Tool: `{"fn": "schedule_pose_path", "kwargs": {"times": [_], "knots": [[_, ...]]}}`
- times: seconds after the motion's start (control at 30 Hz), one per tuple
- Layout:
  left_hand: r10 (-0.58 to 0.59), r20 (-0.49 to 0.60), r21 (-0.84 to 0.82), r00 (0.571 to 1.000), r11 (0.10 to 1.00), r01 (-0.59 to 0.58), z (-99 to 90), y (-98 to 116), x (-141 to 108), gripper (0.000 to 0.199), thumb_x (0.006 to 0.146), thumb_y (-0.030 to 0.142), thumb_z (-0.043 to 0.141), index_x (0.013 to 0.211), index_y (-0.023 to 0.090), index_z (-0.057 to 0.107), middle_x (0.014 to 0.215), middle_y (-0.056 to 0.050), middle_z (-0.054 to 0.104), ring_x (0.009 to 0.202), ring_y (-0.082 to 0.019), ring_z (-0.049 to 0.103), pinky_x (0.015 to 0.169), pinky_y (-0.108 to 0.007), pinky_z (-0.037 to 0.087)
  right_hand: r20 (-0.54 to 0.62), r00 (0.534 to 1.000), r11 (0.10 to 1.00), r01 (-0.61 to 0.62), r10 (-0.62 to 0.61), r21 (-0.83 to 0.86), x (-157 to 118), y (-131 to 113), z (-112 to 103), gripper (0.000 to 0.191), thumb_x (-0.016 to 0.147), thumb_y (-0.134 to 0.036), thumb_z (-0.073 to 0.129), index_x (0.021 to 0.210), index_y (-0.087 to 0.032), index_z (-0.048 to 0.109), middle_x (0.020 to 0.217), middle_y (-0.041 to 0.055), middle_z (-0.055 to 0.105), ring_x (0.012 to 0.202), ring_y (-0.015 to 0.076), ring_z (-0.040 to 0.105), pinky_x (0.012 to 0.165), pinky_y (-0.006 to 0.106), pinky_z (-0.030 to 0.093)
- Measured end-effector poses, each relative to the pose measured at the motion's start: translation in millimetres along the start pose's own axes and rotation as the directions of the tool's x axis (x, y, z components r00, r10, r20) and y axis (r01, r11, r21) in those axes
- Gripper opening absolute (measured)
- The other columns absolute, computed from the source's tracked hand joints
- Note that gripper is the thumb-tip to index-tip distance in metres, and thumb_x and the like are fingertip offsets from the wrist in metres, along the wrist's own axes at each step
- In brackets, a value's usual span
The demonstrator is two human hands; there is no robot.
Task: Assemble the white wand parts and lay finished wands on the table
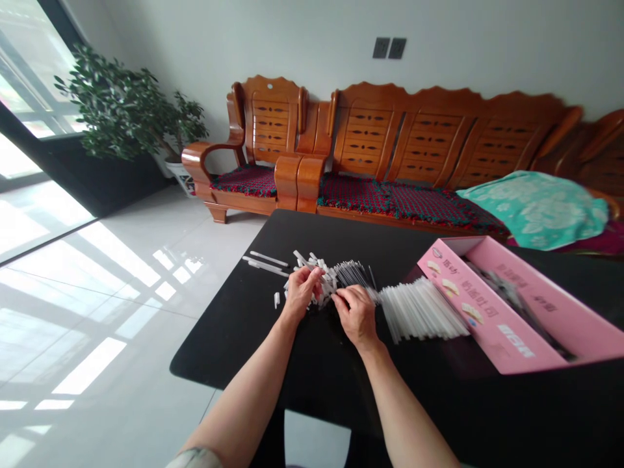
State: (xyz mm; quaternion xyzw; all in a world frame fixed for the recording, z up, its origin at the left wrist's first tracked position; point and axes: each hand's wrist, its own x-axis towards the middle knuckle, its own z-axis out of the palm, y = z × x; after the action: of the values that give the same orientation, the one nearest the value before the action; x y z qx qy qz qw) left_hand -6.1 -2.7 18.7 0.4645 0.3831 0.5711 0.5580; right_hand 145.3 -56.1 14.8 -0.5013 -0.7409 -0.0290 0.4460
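My left hand (301,292) curls in a narrow grip over a bunch of short white plastic sticks (316,273), fingers closed on them, above the glossy black tabletop (229,338). My right hand (355,315) sits just beside it, fingertips drawn into a tight pinch at a fan of thin clear strands (351,274); I cannot tell whether they hold any. To the right, a long bank of translucent plastic straws (422,311) lies side by side, its right end reaching the open pink cardboard box (507,312). The box is printed with small food pictures and lettering, and its walls are thin and straight. Inside is a dark, silvery mass (507,292), too blurred to identify. To the left, three long white sticks (263,263) lie well apart from a small white stub (276,299). The table's left edge runs not far beyond them, above pale floor tiles (97,325).
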Motion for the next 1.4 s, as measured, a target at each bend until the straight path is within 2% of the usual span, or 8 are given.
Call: {"fn": "schedule_pose_path", "kwargs": {"times": [0.1, 0.23, 0.53, 0.77, 0.9, 1.23, 1.4], "knots": [[0.002, -0.034, -0.065, 0.999, 0.998, -0.004, -0.4, -0.4, -0.2, 0.043, 0.077, 0.057, 0.070, 0.081, 0.014, 0.066, 0.050, 0.003, 0.055, 0.040, -0.009, 0.049, 0.039, -0.020, 0.039, 0.031, 1.000, 1.000, -0.006, 0.005, 0.030, 0.9, -1.3, -1.1, 0.017, 0.095, -0.027, 0.054, 0.091, -0.017, 0.068, 0.081, 0.0072, 0.066, 0.083, 0.0210, 0.059, 0.077, 0.035, 0.049], [-0.006, -0.010, -0.095, 1.000, 0.995, 0.005, 0.5, 0.3, -1.4, 0.040, 0.077, 0.053, 0.071, 0.079, 0.014, 0.065, 0.051, 0.002, 0.055, 0.043, -0.010, 0.052, 0.039, -0.020, 0.039, 0.049, 0.998, 0.997, 0.035, -0.039, 0.065, 2.2, -2.9, -2.0, 0.023, 0.098, -0.022, 0.046, 0.091, -0.017, 0.067, 0.083, 0.0082, 0.067, 0.085, 0.0214, 0.060, 0.078, 0.036, 0.049], [-0.018, -0.053, -0.069, 0.998, 0.998, 0.014, 0.6, -4.0, 0.8, 0.041, 0.075, 0.055, 0.073, 0.071, 0.015, 0.061, 0.049, 0.003, 0.054, 0.040, -0.010, 0.050, 0.038, -0.020, 0.039, 0.025, 0.999, 0.996, 0.020, -0.022, 0.090, 3.4, -2.6, -1.0, 0.023, 0.096, -0.021, 0.050, 0.081, -0.018, 0.067, 0.079, 0.0073, 0.065, 0.079, 0.0199, 0.060, 0.073, 0.034, 0.051], [-0.037, -0.034, -0.092, 0.999, 0.995, 0.033, 0.4, -2.4, 1.4, 0.042, 0.074, 0.056, 0.072, 0.073, 0.016, 0.061, 0.048, 0.004, 0.053, 0.040, -0.010, 0.050, 0.038, -0.020, 0.039, 0.048, 0.999, 0.990, 0.007, -0.014, 0.141, 4.0, -3.9, -3.5, 0.021, 0.097, -0.024, 0.049, 0.087, -0.018, 0.066, 0.082, 0.0079, 0.066, 0.084, 0.0211, 0.061, 0.078, 0.036, 0.051], [-0.035, -0.033, -0.089, 0.999, 0.996, 0.032, 0.7, -2.4, 0.7, 0.042, 0.074, 0.056, 0.072, 0.073, 0.015, 0.061, 0.048, 0.004, 0.053, 0.040, -0.010, 0.051, 0.038, -0.021, 0.040, 0.062, 0.998, 0.990, -0.002, -0.007, 0.139, 4.0, -3.9, -2.9, 0.024, 0.097, -0.021, 0.046, 0.083, -0.018, 0.065, 0.080, 0.0074, 0.065, 0.082, 0.0204, 0.060, 0.075, 0.035, 0.051], [-0.012, -0.035, -0.082, 0.999, 0.997, 0.009, 1.4, -1.2, -0.5, 0.040, 0.076, 0.053, 0.072, 0.072, 0.015, 0.062, 0.048, 0.003, 0.055, 0.039, -0.010, 0.050, 0.039, -0.020, 0.041, 0.021, 0.998, 0.985, -0.065, 0.062, 0.158, 2.6, -2.2, -1.2, 0.013, 0.092, -0.023, 0.058, 0.082, -0.018, 0.064, 0.082, 0.0072, 0.064, 0.081, 0.0202, 0.061, 0.076, 0.033, 0.051], [-0.005, -0.045, -0.102, 0.999, 0.995, 0.001, 2.7, 1.3, -0.9, 0.041, 0.076, 0.053, 0.073, 0.072, 0.014, 0.061, 0.048, 0.004, 0.054, 0.040, -0.009, 0.050, 0.038, -0.020, 0.041, 0.074, 0.997, 0.984, -0.029, 0.016, 0.176, 3.9, -2.9, -1.8, 0.020, 0.096, -0.023, 0.049, 0.086, -0.017, 0.065, 0.083, 0.0089, 0.066, 0.085, 0.0218, 0.060, 0.079, 0.036, 0.051]]}}
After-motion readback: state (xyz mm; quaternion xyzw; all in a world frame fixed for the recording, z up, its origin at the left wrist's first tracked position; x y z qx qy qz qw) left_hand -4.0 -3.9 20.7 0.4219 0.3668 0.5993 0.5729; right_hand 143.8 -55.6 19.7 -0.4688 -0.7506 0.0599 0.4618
